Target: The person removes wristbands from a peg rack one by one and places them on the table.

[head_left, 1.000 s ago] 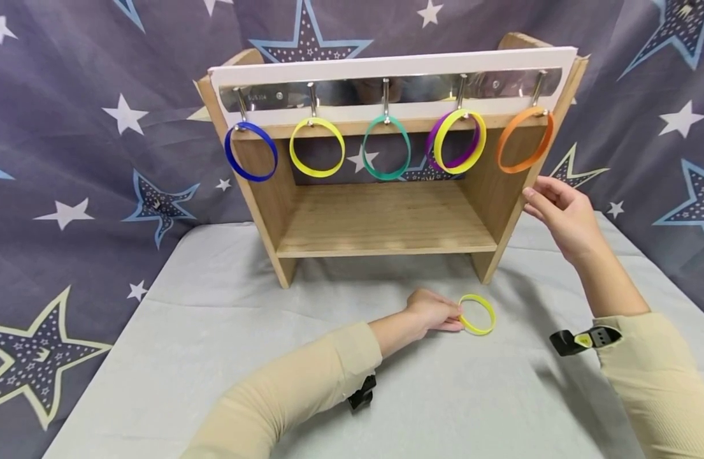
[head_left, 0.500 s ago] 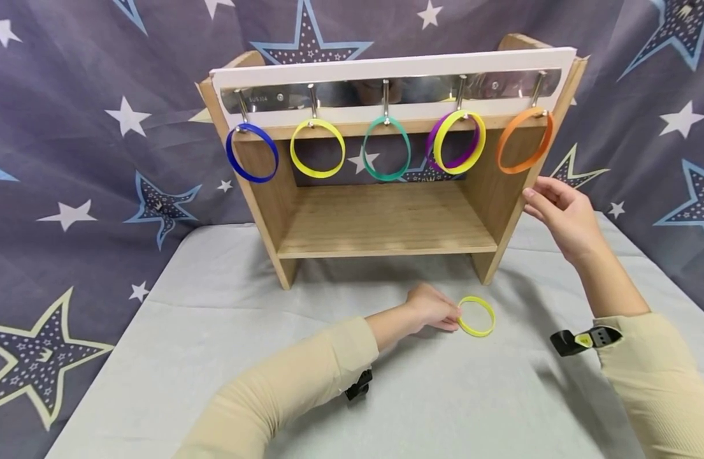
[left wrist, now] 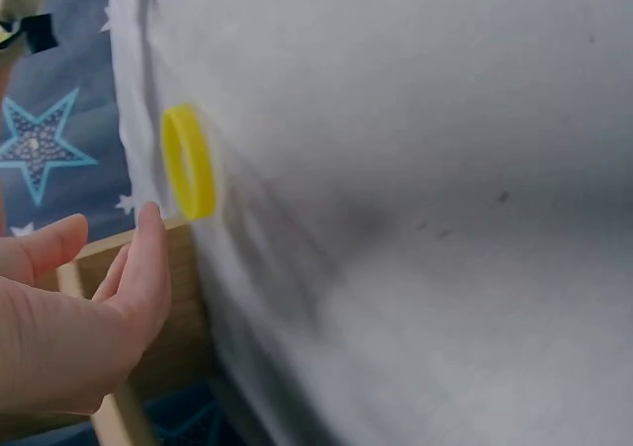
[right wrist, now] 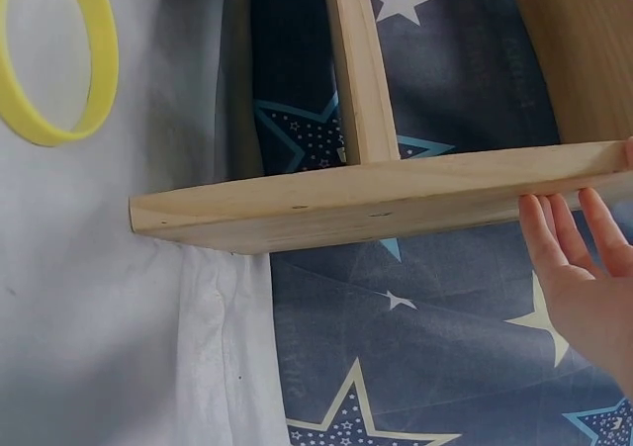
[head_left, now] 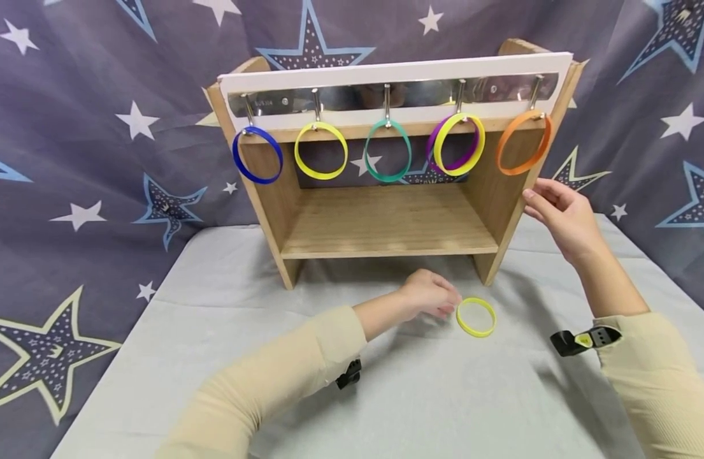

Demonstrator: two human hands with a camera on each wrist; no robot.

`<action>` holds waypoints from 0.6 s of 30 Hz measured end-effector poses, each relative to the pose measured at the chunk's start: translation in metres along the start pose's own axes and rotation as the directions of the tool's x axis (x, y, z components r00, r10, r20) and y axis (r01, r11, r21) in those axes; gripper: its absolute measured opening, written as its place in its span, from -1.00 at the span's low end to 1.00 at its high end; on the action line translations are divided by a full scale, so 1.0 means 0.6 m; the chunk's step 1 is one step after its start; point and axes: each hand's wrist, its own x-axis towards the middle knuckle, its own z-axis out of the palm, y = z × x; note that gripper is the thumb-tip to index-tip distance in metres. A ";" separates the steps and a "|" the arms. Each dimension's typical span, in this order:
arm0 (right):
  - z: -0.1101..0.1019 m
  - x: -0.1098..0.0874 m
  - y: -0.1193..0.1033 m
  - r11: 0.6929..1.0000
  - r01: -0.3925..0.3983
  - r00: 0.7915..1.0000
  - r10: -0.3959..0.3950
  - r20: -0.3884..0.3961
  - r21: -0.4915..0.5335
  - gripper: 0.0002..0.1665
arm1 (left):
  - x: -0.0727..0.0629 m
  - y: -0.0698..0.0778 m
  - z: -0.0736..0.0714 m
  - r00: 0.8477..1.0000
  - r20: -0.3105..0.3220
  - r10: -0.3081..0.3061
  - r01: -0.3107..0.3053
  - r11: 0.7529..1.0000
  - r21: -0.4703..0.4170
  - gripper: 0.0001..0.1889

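Observation:
A yellow silicone wristband lies on the grey cloth in front of the wooden shelf. My left hand hovers just left of it, slightly blurred; the left wrist view shows the fingers loosely extended and apart from the wristband. At the shelf's right side panel, my right hand holds the front edge, thumb at the front and fingertips against the outer face. Along the top, hooks carry wristbands: blue, yellow, teal, purple with yellow before it, and orange.
A metal hook strip is mounted on a white board across the shelf's upper front. Behind stands a dark curtain with star prints. The grey cloth covers the table in front of the shelf.
My left hand has let go of the yellow wristband and drawn slightly up and left. The wristband stays on the cloth. My right hand keeps its place on the shelf.

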 end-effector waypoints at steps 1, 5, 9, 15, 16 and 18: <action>0.000 0.000 0.000 1.000 0.002 1.000 -0.002 0.002 0.001 -0.81 | -0.004 0.006 -0.003 1.000 0.001 0.007 -0.007 1.000 0.012 -0.80; 0.001 -0.001 0.000 1.000 0.009 1.000 -0.009 0.003 0.000 -0.80 | -0.017 0.031 -0.010 0.999 0.002 0.041 -0.041 0.998 0.043 -0.81; 0.001 -0.002 0.000 1.000 0.016 1.000 -0.015 0.005 -0.010 -0.77 | -0.032 0.061 -0.016 0.997 0.018 0.078 -0.079 0.995 0.058 -0.79; 0.000 -0.002 -0.001 0.999 0.028 0.999 -0.027 0.034 -0.022 -0.74 | -0.062 0.115 -0.025 0.983 0.059 0.175 -0.178 0.983 0.047 -0.75; 0.000 -0.002 -0.001 0.999 0.031 0.999 -0.031 0.035 -0.021 -0.73 | -0.067 0.124 -0.026 0.979 0.057 0.195 -0.198 0.979 0.052 -0.75; 0.000 -0.002 0.000 0.999 0.038 0.999 -0.038 0.039 -0.011 -0.74 | -0.078 0.143 -0.029 0.971 0.042 0.236 -0.238 0.969 0.062 -0.76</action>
